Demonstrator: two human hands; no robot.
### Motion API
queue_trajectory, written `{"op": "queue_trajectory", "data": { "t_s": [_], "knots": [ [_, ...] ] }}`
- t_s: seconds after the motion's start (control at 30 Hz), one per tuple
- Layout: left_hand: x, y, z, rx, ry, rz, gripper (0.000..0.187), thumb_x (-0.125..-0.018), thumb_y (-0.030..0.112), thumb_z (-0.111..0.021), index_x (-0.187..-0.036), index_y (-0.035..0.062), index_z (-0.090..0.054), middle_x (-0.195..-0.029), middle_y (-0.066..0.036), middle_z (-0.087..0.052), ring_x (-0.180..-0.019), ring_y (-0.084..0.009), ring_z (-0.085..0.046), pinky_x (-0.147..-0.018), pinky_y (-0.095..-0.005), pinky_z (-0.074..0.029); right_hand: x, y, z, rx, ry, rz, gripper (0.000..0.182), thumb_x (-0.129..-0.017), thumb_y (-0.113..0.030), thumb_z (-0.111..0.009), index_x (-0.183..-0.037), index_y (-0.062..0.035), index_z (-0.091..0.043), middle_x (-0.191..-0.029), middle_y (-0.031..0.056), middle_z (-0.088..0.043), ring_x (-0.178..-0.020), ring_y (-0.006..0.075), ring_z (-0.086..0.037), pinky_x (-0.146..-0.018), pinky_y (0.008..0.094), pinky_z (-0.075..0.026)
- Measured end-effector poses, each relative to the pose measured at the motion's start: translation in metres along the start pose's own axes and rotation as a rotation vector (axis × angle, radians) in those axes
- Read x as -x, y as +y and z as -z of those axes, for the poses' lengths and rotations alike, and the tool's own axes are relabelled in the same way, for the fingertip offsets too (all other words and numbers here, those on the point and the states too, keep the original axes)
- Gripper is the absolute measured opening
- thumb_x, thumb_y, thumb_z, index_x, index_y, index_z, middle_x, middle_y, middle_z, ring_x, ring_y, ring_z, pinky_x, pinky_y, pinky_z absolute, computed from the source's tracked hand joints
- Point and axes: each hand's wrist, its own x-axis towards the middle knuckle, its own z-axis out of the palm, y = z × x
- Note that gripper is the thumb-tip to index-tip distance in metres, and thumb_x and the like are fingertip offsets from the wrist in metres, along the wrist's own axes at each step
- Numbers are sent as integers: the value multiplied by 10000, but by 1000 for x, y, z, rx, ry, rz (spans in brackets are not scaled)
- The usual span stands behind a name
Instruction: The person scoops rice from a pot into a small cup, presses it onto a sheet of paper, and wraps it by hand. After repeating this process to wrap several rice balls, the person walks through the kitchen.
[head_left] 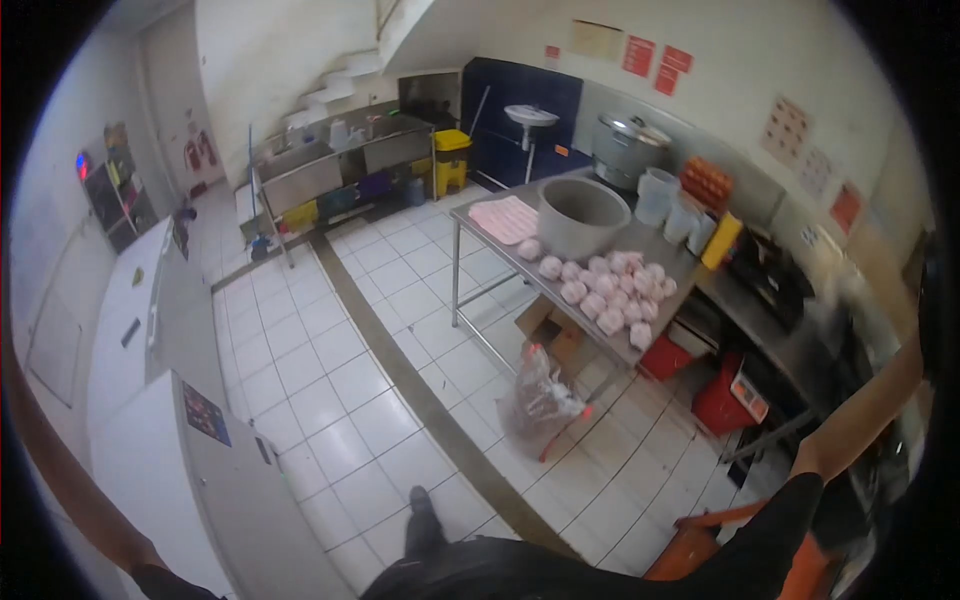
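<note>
Both bare forearms stretch out to the sides and the hands pass beyond the picture edge, so I cannot tell if the fingers are apart or together. Ahead, a long steel work table [640,352] carries a heap of pale pink round dough balls [608,284], just beside a big grey round tub [580,216] and a pink flat tray [503,218]. Under the table lies a clear plastic bag with red contents [538,402] on the white tiled floor [330,370].

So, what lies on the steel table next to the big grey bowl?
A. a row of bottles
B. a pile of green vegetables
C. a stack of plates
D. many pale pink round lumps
D: many pale pink round lumps lie bunched on the steel table, beside the big grey bowl.
</note>
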Motion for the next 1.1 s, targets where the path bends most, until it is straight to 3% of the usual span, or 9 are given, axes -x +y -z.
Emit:
{"op": "queue_trajectory", "data": {
  "t_s": [0.13, 0.3, 0.4, 0.43, 0.7, 0.73, 0.83, 1.03, 1.1],
  "knots": [
    [13, -70, -79, 80, 184, 197, 833, -973, 1, -488, -1584, 78, 75, -1052, -239, -707, -872, -297, -708, -743, -367, -577, -28, 3, -101, -36, 5, 127, 790, -955, -111, -612, -1571, -171, -120, -1133, 214, -616, -962, 277, -644, -713, 329, -573],
    [-25, -90, -236, -50, -35, -222, 802, -1015, 51, -493, -1580, 72, 76, -1068, -252, -697, -896, -311, -714, -748, -376, -589, -66, 15, -203, -38, -9, 205, 908, -935, -87, -635, -1606, -198, -33, -1071, 227, -629, -914, 281, -656, -652, 324, -601],
    [-83, -90, -366, 329, 142, -527, 760, -1028, 97, -508, -1577, 36, 13, -1047, -220, -709, -895, -304, -715, -747, -377, -599, -70, 23, -245, 59, -52, 70, 739, -951, -101, -611, -1527, -169, -152, -1081, 202, -639, -936, 266, -653, -699, 324, -582],
    [-91, -52, -393, 284, 99, -297, 708, -1026, 117, -522, -1571, 9, -83, -1011, -184, -725, -895, -286, -716, -751, -386, -602, -65, 25, -258, 98, -64, 14, 684, -957, -106, -603, -1501, -159, -191, -1085, 194, -642, -943, 262, -653, -715, 324, -575],
    [-124, -69, -665, 444, 73, -486, 778, -1012, 261, -575, -1591, 80, -87, -1000, -168, -741, -922, -276, -716, -1000, -458, -491, 0, 47, -368, 310, -95, -498, 299, -1001, -144, -540, -1291, -80, -508, -1113, 127, -667, -1002, 224, -646, -843, 325, -524],
    [-89, -93, -711, 61, -74, -289, 334, -1014, 93, -530, -1342, 93, -588, -1386, -99, -592, -1235, -231, -586, -1043, -371, -475, 10, 58, -393, 311, -87, -588, 271, -1006, -149, -532, -1265, -71, -548, -1116, 119, -670, -1010, 219, -645, -859, 325, -518],
    [-10, -84, -818, 568, -341, 0, 337, -1035, 134, -526, -1359, 57, -574, -1229, -115, -671, -1171, -203, -617, -1016, -351, -472, 63, 100, -514, 222, -144, -810, 213, -988, -156, -556, -1144, -45, -648, -1065, 93, -692, -994, 188, -647, -891, 326, -505],
    [278, 42, -994, 1323, -928, 744, 294, -996, 92, -576, -1281, 25, -559, -1151, -94, -651, -1029, -182, -630, -899, -341, -506, 242, 125, -797, -429, -873, -1228, 292, -878, -210, -673, -1131, -65, -679, -940, 172, -720, -846, 285, -712, -745, 397, -550],
    [368, 120, -1020, 1234, -1032, 528, 283, -951, 107, -613, -1229, 69, -642, -973, -69, -695, -870, -173, -655, -799, -331, -539, 320, 133, -857, -416, -1022, -1256, 327, -847, -264, -705, -1108, -68, -691, -921, 201, -718, -899, 309, -711, -789, 416, -549]
  ]
}}
